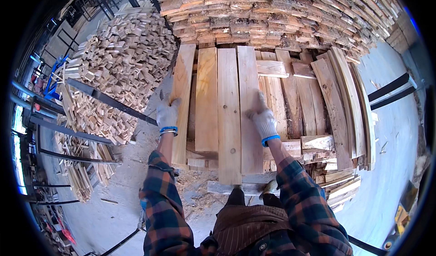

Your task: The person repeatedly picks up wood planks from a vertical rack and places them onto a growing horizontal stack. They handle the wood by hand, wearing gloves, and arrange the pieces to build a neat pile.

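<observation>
Several long planed boards lie side by side in front of me, pointing away from my body. My left hand (167, 113), in a white glove with a blue cuff, grips the outer edge of the leftmost board (183, 92); its fingertips are partly hidden. My right hand (264, 119), gloved alike, holds the right edge of the rightmost board of this row (249, 97), some fingers out of sight. Between them lie a yellowish shorter board (206, 92) and a knotted board (229, 115) that reaches nearest to me.
Underneath is a stack of rough planks (295, 101), with long boards (345, 106) along its right side. A tall wall of stacked timber (272, 15) rises behind. Offcuts form a big heap (122, 60) at left, behind a dark metal bar (109, 100). Sawdust covers the floor (190, 188) near my feet.
</observation>
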Demonstrator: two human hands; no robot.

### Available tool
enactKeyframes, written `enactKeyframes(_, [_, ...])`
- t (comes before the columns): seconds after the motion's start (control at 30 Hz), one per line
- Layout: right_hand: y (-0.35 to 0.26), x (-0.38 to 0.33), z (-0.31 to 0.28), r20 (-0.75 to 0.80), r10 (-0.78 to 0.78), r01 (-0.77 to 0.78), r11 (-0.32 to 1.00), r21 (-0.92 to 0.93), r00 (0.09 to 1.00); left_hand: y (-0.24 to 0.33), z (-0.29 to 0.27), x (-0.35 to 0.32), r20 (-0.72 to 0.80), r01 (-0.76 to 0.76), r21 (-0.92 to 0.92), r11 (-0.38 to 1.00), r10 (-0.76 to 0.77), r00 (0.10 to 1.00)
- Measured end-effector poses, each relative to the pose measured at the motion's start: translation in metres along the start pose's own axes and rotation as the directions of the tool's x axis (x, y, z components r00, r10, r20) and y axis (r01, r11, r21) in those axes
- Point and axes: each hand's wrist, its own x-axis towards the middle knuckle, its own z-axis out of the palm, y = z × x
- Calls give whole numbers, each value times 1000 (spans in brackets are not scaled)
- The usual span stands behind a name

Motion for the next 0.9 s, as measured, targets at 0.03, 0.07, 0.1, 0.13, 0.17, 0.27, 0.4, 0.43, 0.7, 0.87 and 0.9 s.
enactKeyframes(0.03, [7,1,2,26,27,-27,999,30,999,3,2,-1,-9,-27,14,1000,28,1000])
enactKeyframes(0.07, [8,3,2,50,55,-58,996,61,997,11,4,-1,4,-27,46,999,27,1000])
enactKeyframes(0.1, [11,3,1,64,77,-81,995,60,995,18,5,-5,16,-26,78,997,24,1000])
enactKeyframes(0.13, [13,5,1,75,98,-103,993,61,992,25,7,-7,27,-24,110,994,21,999])
enactKeyframes(0.17, [-1,0,0,94,100,-103,994,34,991,19,4,-8,13,23,59,998,-24,1000])
enactKeyframes(0.27, [-9,-3,0,98,42,-50,996,74,994,22,-5,-14,-25,89,102,991,-87,996])
enactKeyframes(0.4, [-1,-1,-20,-19,-44,48,974,220,999,79,1,-39,-112,-128,177,976,149,983])
enactKeyframes(0.43, [-3,-4,-28,-4,-45,44,956,291,999,77,5,-49,-151,-216,86,973,227,962])
enactKeyframes(0.7, [55,-5,-86,-22,-69,63,980,-188,997,191,73,-142,337,-493,665,561,363,869])
enactKeyframes(0.87, [70,-9,-76,-59,-272,262,954,-145,960,186,88,-125,335,-484,724,491,364,869])
enactKeyframes(0.9, [72,-9,-75,-61,-315,310,948,-75,947,186,86,-124,332,-485,749,451,377,865])
